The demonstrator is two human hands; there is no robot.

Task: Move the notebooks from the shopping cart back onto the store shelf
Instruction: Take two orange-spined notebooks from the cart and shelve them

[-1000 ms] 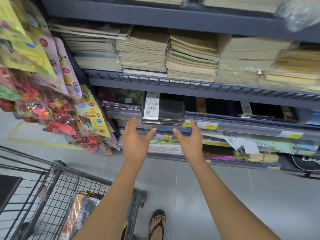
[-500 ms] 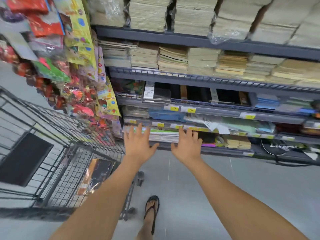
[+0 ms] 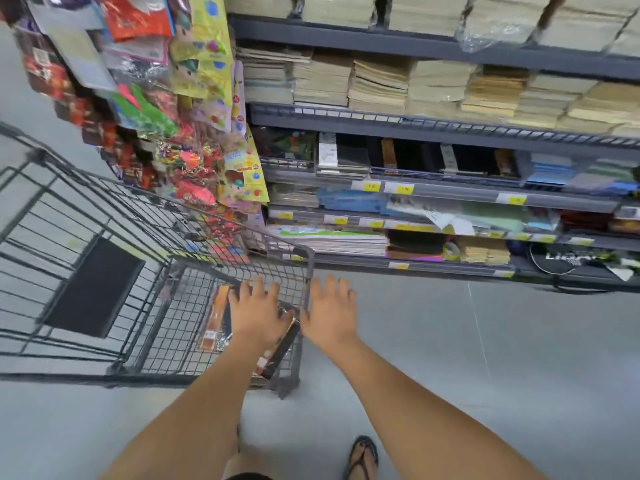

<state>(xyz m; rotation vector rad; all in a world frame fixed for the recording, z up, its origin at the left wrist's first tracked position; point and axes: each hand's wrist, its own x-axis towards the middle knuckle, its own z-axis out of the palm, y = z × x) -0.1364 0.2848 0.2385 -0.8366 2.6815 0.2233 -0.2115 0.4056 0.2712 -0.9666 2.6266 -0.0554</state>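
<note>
1. Grey wire cart [image 3: 93, 289] fills the frame from 9 o'clock in towards the centre and stands on the pale floor [image 3: 450, 358].
2. Wrapped dark notebooks [image 3: 213, 322] with orange edging lie in the bottom of the cart, just below centre at about 7 o'clock.
3. Left hand [image 3: 258, 315] is over those notebooks inside the cart. Its grip is wide open with fingers spread and holds nothing; I cannot tell whether it touches them.
4. Right hand [image 3: 330, 315] is by the cart's right wall, its grip likewise open and empty.
5. Shelf [image 3: 450, 133] runs from 12 to 3 o'clock, with shelved notebooks [image 3: 349, 155] on a middle tier and paper stacks [image 3: 377, 84] above.
6. Hanging packets [image 3: 156, 98] crowd 11 o'clock, and a sandal [image 3: 362, 457] shows at 6 o'clock.
</note>
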